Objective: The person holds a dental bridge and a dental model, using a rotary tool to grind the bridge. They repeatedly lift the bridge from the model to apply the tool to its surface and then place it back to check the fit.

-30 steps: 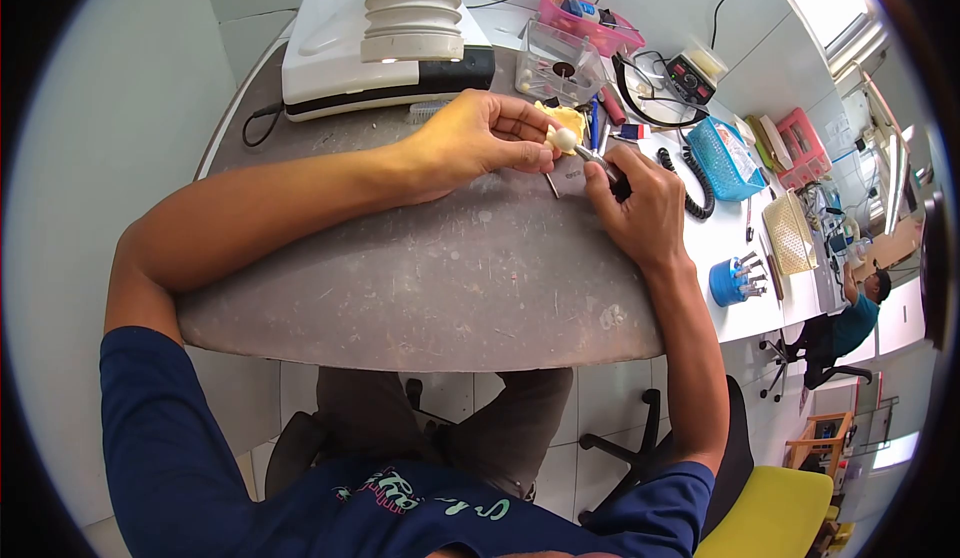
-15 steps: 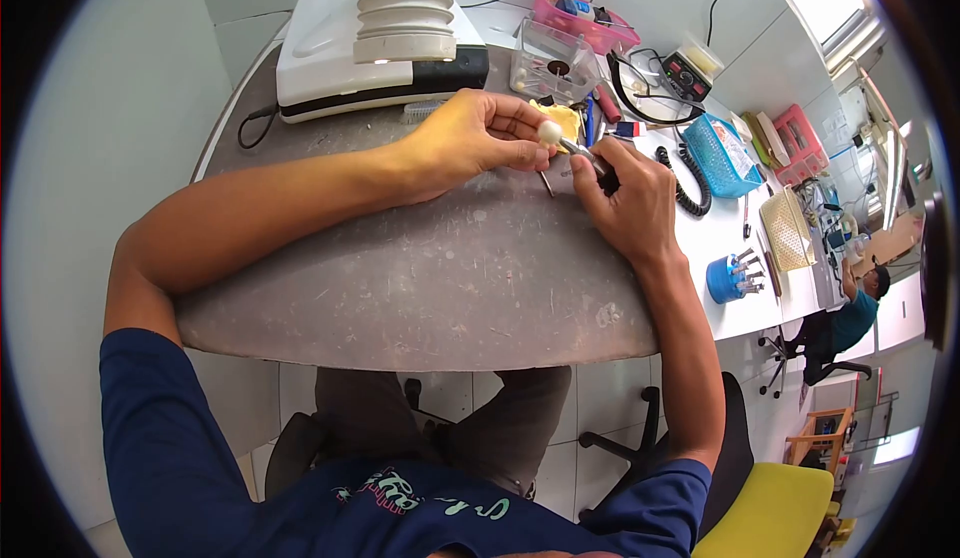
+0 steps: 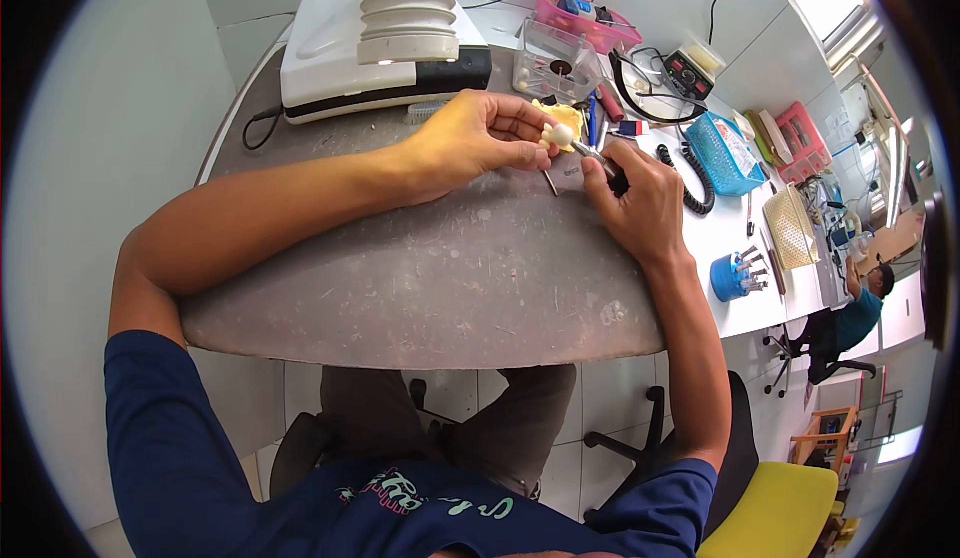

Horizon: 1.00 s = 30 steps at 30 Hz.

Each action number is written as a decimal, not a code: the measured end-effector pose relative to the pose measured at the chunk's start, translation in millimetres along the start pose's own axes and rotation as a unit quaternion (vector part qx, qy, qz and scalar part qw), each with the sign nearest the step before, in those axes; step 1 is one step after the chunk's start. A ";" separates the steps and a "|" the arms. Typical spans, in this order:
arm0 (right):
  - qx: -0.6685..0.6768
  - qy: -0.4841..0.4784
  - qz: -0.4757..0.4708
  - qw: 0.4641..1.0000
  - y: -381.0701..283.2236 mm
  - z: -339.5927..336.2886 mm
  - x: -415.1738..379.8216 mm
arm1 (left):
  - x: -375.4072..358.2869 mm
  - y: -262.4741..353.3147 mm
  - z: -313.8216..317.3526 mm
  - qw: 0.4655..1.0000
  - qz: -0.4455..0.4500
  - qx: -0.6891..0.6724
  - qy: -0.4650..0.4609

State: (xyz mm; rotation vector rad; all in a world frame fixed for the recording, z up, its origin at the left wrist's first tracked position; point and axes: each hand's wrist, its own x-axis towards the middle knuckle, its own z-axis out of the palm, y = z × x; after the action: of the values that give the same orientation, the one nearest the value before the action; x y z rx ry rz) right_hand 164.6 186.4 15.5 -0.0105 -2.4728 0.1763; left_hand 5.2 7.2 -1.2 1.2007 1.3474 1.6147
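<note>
My left hand pinches a small cream-coloured dental piece with tooth-like bumps between thumb and fingers. In my right hand is a rotary handpiece, gripped like a pen and pointing toward the left hand. A round white tip at its front end overlaps the dental piece in this view. Just beneath the two hands, a thin metal tool lies on the grey bench top. Behind the fingertips sits a yellow moulded piece.
A white machine and a ribbed hose stand at the back left. A clear bin, control unit, blue basket and blue bur holder line the right. One person sits far right.
The right hand and handpiece have shifted slightly right and down. The dental piece has been turned, so more of its bumps show beside the white tip.
</note>
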 end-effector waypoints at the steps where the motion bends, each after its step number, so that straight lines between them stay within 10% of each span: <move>1: -0.008 -0.007 0.004 1.000 0.1 -0.1 0.5 | -1.0 1.0 0.0 1.000 0.000 -0.001 0.001; 30: 0.005 0.005 -0.019 1.000 1.9 -5.9 -4.4 | -4.4 8.7 5.1 0.999 -0.021 0.047 0.016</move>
State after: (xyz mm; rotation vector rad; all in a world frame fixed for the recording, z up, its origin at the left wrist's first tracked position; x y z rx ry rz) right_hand 171.7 188.8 17.1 0.0399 -2.4603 0.1708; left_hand 11.8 3.0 6.5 1.1973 1.4741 1.5615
